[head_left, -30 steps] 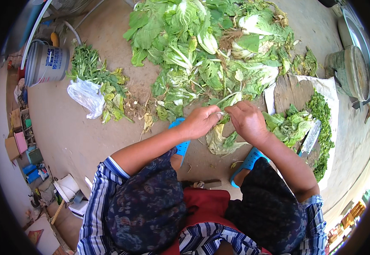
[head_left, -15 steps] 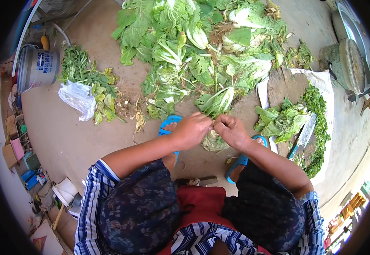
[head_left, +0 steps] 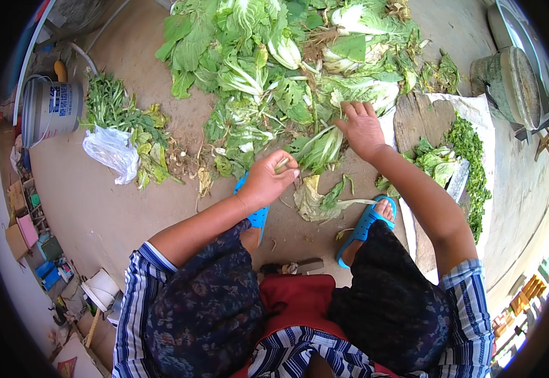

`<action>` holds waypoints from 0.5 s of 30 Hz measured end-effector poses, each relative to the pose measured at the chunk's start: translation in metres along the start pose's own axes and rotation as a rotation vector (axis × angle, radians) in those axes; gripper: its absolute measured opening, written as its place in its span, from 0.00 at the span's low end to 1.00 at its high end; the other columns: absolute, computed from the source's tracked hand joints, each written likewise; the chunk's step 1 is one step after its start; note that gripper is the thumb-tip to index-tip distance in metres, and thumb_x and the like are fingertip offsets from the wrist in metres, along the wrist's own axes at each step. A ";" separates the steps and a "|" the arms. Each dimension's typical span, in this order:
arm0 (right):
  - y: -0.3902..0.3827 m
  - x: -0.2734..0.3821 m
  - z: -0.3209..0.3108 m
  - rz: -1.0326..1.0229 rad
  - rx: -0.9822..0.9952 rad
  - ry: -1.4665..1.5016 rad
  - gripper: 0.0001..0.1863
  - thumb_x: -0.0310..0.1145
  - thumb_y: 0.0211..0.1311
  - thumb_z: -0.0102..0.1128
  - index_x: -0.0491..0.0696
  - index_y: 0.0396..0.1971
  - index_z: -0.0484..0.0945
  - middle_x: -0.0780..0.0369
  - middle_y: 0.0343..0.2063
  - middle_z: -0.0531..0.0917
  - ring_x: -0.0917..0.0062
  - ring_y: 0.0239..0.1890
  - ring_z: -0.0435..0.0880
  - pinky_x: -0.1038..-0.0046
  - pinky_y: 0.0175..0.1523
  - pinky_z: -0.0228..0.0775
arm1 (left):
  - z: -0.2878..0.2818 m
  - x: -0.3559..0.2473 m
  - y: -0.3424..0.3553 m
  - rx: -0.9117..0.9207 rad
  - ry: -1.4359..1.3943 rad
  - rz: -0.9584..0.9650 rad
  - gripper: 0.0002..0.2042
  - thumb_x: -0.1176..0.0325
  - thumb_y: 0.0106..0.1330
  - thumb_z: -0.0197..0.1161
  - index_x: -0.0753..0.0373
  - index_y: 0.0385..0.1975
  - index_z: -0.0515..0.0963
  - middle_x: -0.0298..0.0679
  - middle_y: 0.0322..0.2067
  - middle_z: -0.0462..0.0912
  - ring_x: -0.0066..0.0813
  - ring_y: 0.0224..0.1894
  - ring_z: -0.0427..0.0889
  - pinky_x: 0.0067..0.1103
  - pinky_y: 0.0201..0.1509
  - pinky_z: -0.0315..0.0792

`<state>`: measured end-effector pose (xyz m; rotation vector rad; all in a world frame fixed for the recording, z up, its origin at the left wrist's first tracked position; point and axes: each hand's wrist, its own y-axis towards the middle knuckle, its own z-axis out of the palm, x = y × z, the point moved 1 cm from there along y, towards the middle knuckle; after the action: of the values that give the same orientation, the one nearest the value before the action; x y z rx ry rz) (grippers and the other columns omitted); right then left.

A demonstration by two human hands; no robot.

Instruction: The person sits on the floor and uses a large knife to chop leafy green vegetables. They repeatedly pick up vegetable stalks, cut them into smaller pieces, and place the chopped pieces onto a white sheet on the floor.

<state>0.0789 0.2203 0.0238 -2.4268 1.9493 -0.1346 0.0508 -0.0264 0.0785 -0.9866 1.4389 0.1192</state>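
My left hand (head_left: pixel 271 179) is closed around a short pale stalk (head_left: pixel 281 164), whose end shows between thumb and fingers. Farther forward, my right hand (head_left: pixel 361 131) reaches over the near edge of a pile of leafy cabbages (head_left: pixel 243 79), its fingers stretched out and holding nothing. Just below it lies a loose green cabbage with white ribs (head_left: pixel 325 150). On the ground between my blue sandals (head_left: pixel 367 225) rests a yellowed, wilted cabbage leaf (head_left: pixel 310 200), with a small green leaf (head_left: pixel 334 196) on it.
On the right, a wooden board (head_left: pixel 416 123) on a white sheet (head_left: pixel 484 113) bears chopped greens (head_left: pixel 470 142), cut cabbage (head_left: pixel 437 160) and a knife (head_left: pixel 458 181). Leafy greens (head_left: pixel 114 104), a plastic bag (head_left: pixel 112 153) and a grey bucket (head_left: pixel 52 107) stand left. A greenish bucket (head_left: pixel 504 85) is far right.
My hands, together half a second ago, have parted. The right has moved forward and right to the pile and opened; the left has drawn slightly left with the stalk. The wilted leaf now shows fully.
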 end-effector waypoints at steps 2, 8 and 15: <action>-0.004 -0.009 0.004 -0.083 0.005 -0.042 0.13 0.27 0.48 0.52 0.52 0.35 0.76 0.58 0.44 0.73 0.68 0.52 0.66 0.62 0.57 0.56 | -0.001 -0.007 0.000 -0.024 -0.123 -0.072 0.08 0.67 0.66 0.53 0.62 0.42 0.72 0.24 0.21 0.67 0.10 0.19 0.64 0.13 0.20 0.60; -0.029 0.001 -0.036 -0.103 -0.146 0.216 0.07 0.27 0.40 0.51 0.47 0.25 0.70 0.61 0.24 0.72 0.66 0.35 0.72 0.65 0.52 0.61 | -0.011 -0.026 0.009 -0.227 0.446 0.416 0.15 0.66 0.67 0.50 0.60 0.52 0.69 0.37 0.34 0.72 0.26 0.32 0.72 0.24 0.36 0.69; -0.031 0.051 -0.091 -0.134 -0.311 0.487 0.11 0.26 0.35 0.54 0.46 0.26 0.69 0.59 0.24 0.72 0.66 0.33 0.72 0.64 0.43 0.64 | 0.017 -0.029 0.025 0.136 0.595 0.458 0.27 0.61 0.60 0.57 0.63 0.58 0.59 0.52 0.52 0.68 0.48 0.54 0.68 0.33 0.57 0.62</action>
<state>0.1122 0.1805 0.1195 -2.9539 2.1143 -0.5055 0.0427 0.0142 0.0883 -0.5824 2.1771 0.0610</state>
